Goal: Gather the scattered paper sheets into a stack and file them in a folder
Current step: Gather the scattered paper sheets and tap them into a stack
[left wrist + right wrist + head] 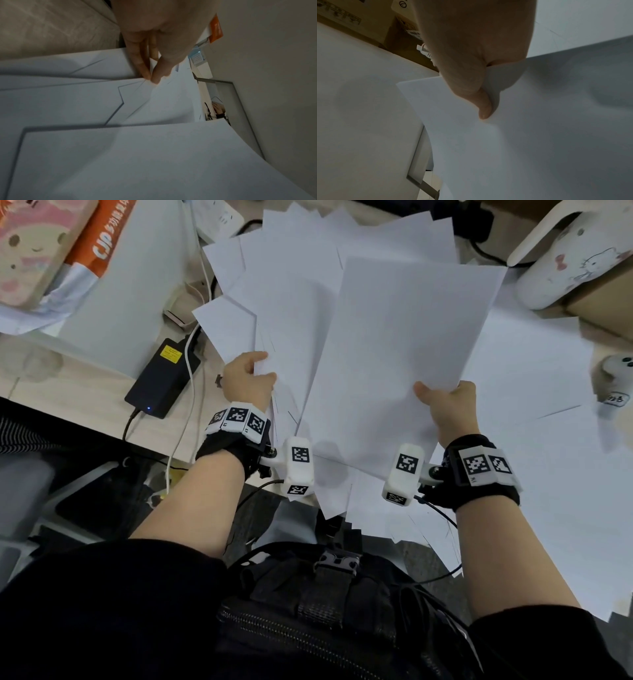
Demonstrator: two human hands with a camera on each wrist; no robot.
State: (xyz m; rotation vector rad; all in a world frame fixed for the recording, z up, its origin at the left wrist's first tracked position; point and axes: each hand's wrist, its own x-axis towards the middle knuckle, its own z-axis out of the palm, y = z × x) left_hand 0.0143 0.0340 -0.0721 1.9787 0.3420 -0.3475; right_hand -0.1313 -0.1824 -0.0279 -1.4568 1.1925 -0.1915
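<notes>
Pinching a fanned bundle of paper sheets (291, 313) at its near corner: left hand (248, 380), thumb on top, fingers beneath. Right hand (448, 402) grips a single top sheet (404, 354) by its near right edge, thumb above, overlapping the bundle. More loose sheets (534, 474) lie below and right of both hands. Black power adapter (162, 378) sits left of the left hand.

You had plain white paper sheets (404, 347) fanned out, unpatterned. Left of them lay a black power adapter (161, 380) with a yellow label, and beyond it an orange-and-white package (102, 237). Your wristbands (479, 470) showed black-and-white square markers, possibly blurred.
</notes>
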